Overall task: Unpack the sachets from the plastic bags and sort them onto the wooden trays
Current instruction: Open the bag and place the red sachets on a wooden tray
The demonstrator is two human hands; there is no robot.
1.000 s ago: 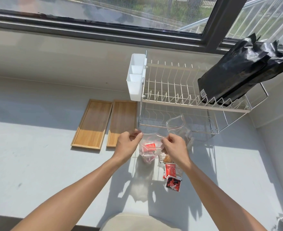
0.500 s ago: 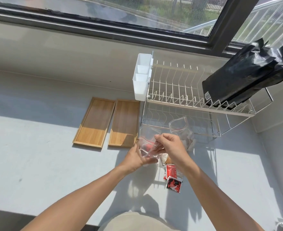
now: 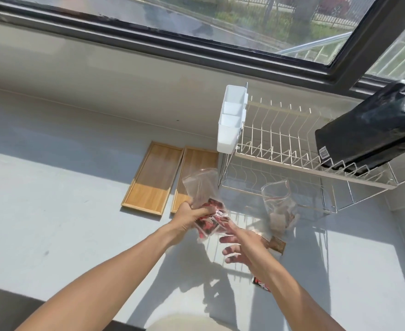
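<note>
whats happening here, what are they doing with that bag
A person is emptying a clear plastic bag of red sachets over the grey counter. The left hand grips the bag, tipped mouth down, while the right hand waits open beneath. Both wooden trays hold nothing yet. A second bag stands by the dish rack.

The pale grey table [image 3: 53, 211] carries two wooden trays [image 3: 152, 180] side by side toward its far edge, a wire dish rack [image 3: 292, 168] toward the far right corner, a clear plastic bag [image 3: 280, 206], a brown sachet [image 3: 277, 244] and a red-black sachet [image 3: 260, 283].
</note>
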